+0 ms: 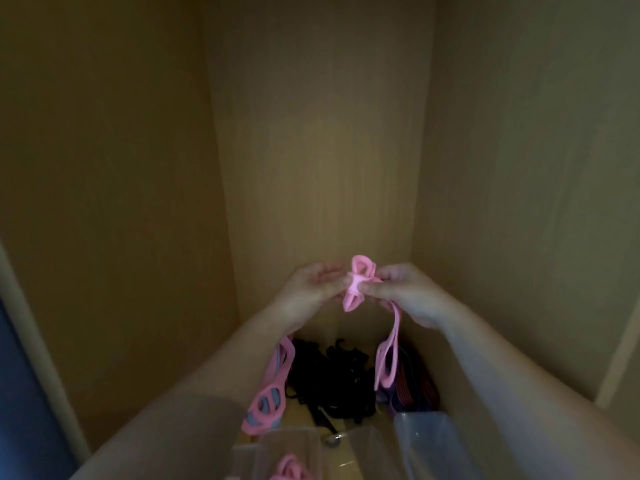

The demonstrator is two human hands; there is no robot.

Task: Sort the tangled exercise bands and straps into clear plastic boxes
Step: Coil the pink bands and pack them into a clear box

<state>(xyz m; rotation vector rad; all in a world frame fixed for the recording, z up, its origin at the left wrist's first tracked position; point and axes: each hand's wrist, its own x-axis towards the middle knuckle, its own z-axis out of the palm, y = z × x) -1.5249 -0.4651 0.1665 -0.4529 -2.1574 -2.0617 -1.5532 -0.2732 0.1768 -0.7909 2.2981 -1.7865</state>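
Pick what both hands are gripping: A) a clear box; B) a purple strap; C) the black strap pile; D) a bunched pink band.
D: the left hand and right hand pinch the bunched pink band held up between them, while the black strap pile lies below, untouched.

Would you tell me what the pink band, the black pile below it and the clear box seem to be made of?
The pink band looks like soft matte rubber or latex: it folds into smooth, floppy loops. The black pile seems dull woven strapping, though the dim light leaves that open. The clear box looks like glossy rigid plastic: see-through walls with highlights.
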